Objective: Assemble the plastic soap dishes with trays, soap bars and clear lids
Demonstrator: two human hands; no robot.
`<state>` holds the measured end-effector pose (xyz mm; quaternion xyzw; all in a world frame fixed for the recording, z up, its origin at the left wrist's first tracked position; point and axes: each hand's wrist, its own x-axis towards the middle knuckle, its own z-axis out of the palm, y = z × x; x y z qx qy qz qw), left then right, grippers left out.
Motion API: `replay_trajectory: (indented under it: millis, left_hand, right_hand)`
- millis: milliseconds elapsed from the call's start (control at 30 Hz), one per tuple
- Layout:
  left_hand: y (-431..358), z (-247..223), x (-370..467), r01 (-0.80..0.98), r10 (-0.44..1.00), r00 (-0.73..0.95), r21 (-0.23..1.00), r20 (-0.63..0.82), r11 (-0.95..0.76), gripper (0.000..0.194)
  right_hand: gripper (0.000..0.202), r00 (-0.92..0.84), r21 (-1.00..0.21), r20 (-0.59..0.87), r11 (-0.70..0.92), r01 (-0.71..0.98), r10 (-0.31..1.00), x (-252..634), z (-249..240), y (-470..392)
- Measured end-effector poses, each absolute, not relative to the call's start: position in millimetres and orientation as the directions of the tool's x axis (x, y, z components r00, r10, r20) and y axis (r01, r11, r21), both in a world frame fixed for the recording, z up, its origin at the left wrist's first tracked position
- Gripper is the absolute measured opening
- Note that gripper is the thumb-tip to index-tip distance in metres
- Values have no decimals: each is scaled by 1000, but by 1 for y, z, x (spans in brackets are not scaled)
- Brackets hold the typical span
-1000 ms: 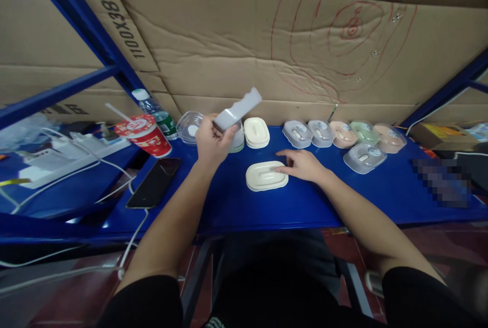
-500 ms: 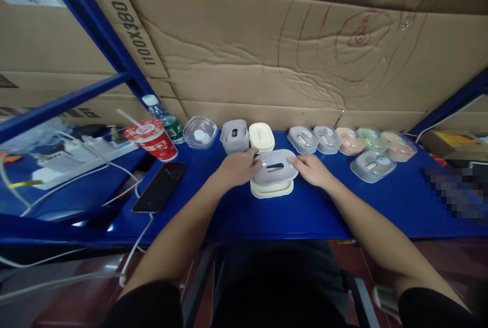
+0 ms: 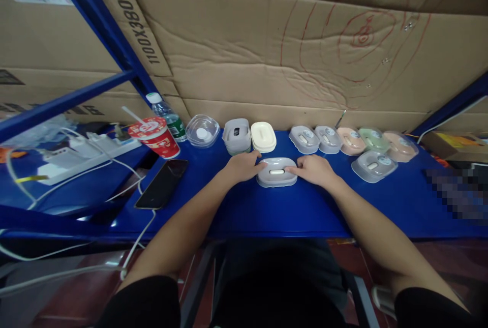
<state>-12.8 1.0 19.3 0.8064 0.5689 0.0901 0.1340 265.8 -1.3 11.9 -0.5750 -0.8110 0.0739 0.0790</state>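
Note:
In front of me a grey plastic cover [image 3: 276,181] lies over a cream base, whose raised bar [image 3: 277,171] shows through the cover's slot. My left hand [image 3: 243,167] grips the cover's left end, thumb on top. At the opposite end my right hand [image 3: 315,169] holds it the same way. The fingers' undersides are hidden. Just behind my left hand are a stack of grey slotted covers [image 3: 237,141] and cream pieces [image 3: 264,138] beside it.
Covered containers in grey [image 3: 304,140], peach [image 3: 351,142] and green [image 3: 372,141] line the back right. A clear tub [image 3: 202,131], bottle [image 3: 168,118], red cup [image 3: 158,139] and phone [image 3: 162,184] are at left. Cardboard [image 3: 236,38] rises behind the blue table [image 3: 267,218].
Both hands have lowered the grey cover onto the cream base, and its bar now shows in the slot. The view has shifted slightly.

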Motion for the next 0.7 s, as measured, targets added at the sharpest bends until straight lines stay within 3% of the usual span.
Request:
replay_trajectory:
  millis: [100, 233, 333, 467, 567, 700]
  left_hand:
    - [5, 21, -14, 888, 961, 259, 367, 101, -278, 39]
    - [8, 27, -19, 880, 959, 93, 429, 268, -205, 31]
    - [14, 30, -30, 855, 889, 13, 455, 458, -247, 27]
    - [28, 33, -63, 884, 766, -129, 423, 630, -199, 25]
    - [36, 35, -95, 928, 773, -231, 372, 591, -8, 33]
    - [42, 31, -121, 959, 926, -253, 197, 281, 202, 41]
  right_hand:
    - [53, -282, -297, 221, 340, 893, 934, 267, 14, -4]
    - [45, -533, -353, 417, 672, 651, 736, 262, 12, -7]
    - [53, -673, -348, 393, 779, 522, 627, 258, 5, -6]
    - [54, -708, -363, 352, 787, 499, 612, 260, -4, 1]
    - [53, -682, -374, 372, 774, 510, 629, 265, -5, 4]
    - [51, -684, -382, 366, 772, 508, 631, 267, -4, 4]
